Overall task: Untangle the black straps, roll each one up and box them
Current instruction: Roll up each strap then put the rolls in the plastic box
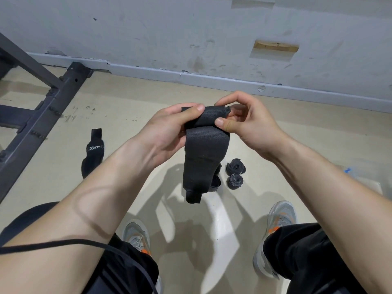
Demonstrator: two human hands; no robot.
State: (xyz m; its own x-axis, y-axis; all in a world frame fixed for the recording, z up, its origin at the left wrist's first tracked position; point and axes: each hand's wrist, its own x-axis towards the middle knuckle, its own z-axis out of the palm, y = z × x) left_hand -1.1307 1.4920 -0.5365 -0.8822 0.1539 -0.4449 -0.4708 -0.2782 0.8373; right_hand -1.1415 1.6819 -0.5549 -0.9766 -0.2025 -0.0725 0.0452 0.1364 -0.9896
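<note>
The black strap hung lengthwise, its tail dropping to six o'clock and its top end folded between both hands! The left hand pinched the fold from nine o'clock, the right hand from three, equally close. Beyond, on the floor, rolled straps lay at five, a loose strap at eight.

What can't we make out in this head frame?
1. No box in the head view; its place is unknown.
2. Held strap: the top end is covered by the left hand and right hand, so roll progress is unclear.
3. Dark bundle: mostly behind the held strap, count unclear.
4. Logo strap: lower end behind the left forearm.
5. Blue-marked item: mostly behind the right forearm.
</note>
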